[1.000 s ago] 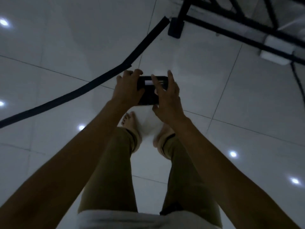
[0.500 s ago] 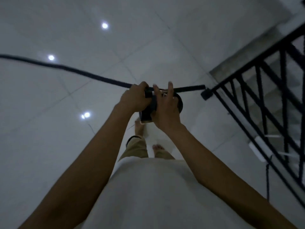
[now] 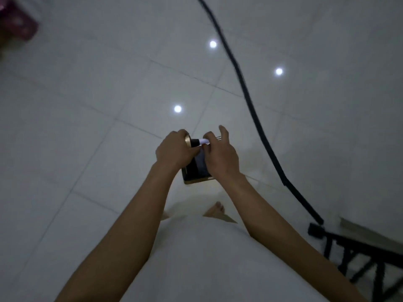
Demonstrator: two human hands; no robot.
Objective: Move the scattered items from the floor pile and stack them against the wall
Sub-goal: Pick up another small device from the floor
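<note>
Both my hands hold a small bundle of items in front of me above the white tiled floor. My left hand (image 3: pixel 174 151) grips a gold-rimmed black piece with a white tip (image 3: pixel 197 141). My right hand (image 3: pixel 219 154) pinches the white tip, its forefinger raised. Under both hands sits a flat dark box with a gold edge (image 3: pixel 196 173), partly hidden by my fingers. What exactly the items are I cannot tell in the dim light.
A long black rail (image 3: pixel 250 101) curves across the floor from the top to the lower right, ending by a black metal railing (image 3: pixel 359 258). A blurred pink and dark heap (image 3: pixel 15 25) lies at the top left. My bare foot (image 3: pixel 216 209) shows below the box.
The view has swung left: the railing has slid to the lower right corner and the black rail now runs down the right side. My hands keep holding the same bundle.
</note>
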